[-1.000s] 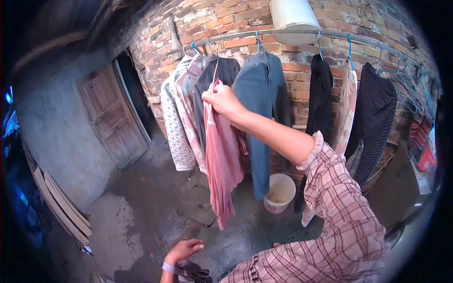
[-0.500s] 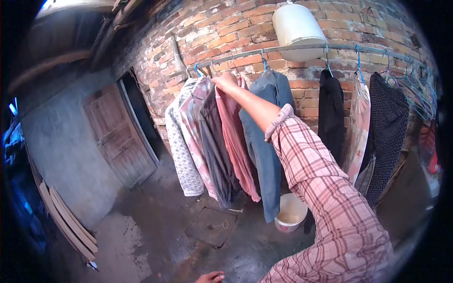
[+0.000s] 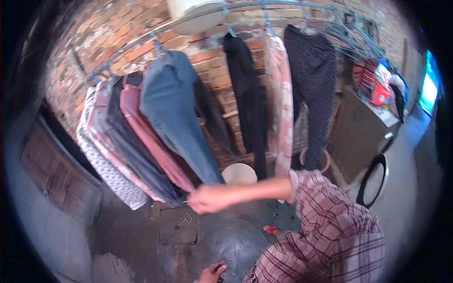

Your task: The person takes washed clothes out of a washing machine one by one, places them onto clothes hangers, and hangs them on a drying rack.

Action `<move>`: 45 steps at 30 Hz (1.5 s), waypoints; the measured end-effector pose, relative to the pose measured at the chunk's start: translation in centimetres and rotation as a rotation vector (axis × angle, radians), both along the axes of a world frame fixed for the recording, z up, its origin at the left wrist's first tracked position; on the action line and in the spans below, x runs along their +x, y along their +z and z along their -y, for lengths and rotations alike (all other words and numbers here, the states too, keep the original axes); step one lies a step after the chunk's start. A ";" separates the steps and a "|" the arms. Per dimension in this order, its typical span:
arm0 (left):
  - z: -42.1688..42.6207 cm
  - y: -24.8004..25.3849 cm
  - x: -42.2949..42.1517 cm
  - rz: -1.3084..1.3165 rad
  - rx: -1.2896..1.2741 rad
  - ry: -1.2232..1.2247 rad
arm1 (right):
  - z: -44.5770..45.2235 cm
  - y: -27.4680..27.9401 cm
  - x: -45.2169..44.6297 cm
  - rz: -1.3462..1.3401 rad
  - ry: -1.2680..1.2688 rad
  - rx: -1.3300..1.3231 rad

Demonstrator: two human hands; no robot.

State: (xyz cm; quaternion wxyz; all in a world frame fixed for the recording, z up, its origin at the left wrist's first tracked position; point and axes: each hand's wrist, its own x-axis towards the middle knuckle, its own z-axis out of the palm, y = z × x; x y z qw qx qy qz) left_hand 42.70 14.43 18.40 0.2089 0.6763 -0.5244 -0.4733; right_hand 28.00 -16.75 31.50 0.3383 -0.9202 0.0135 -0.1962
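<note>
My right hand (image 3: 206,198) is low in front of the hanging clothes, beside the lower end of the pink garment (image 3: 155,146). Its fingers are curled and blurred, and whether it grips anything cannot be made out. At the bottom edge my left hand (image 3: 213,272) shows in part, its fingers apart and nothing visible in it. The pink garment hangs from the metal rail (image 3: 188,18), between a dark grey garment (image 3: 134,137) and blue-grey trousers (image 3: 177,104).
Farther right hang black trousers (image 3: 247,94), a pink floral garment (image 3: 283,108) and dark patterned trousers (image 3: 311,80). Bare hangers (image 3: 354,37) crowd the rail's right end. A white bucket (image 3: 239,174) stands on the floor, near a dark cabinet (image 3: 356,132). A wooden door (image 3: 52,165) is left.
My right hand has let go of the pink garment's top at the rail and come down to its lower end. The view has swung right and down.
</note>
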 end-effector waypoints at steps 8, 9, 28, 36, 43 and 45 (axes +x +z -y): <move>7.1 -2.1 -7.4 -0.051 0.095 -0.518 | -17.7 -39.2 -30.8 -0.928 -0.603 0.661; 8.1 -0.7 -9.5 -0.046 0.087 -0.552 | -21.1 -39.2 -34.6 -0.983 -0.710 0.993; -1.1 -3.2 -53.1 -0.386 -0.064 -1.133 | -69.2 -53.0 -59.4 -0.354 -1.766 1.731; 1.3 -2.3 -67.4 -0.330 -0.289 -0.948 | -75.8 -48.2 -65.1 0.363 -2.125 1.829; 6.2 -4.7 -79.4 -0.336 -0.429 -0.684 | -71.8 -52.4 -66.7 0.686 -1.913 2.129; 8.1 -5.3 -82.4 -0.280 -0.458 -0.694 | -69.7 -50.6 -69.8 0.622 -1.887 2.079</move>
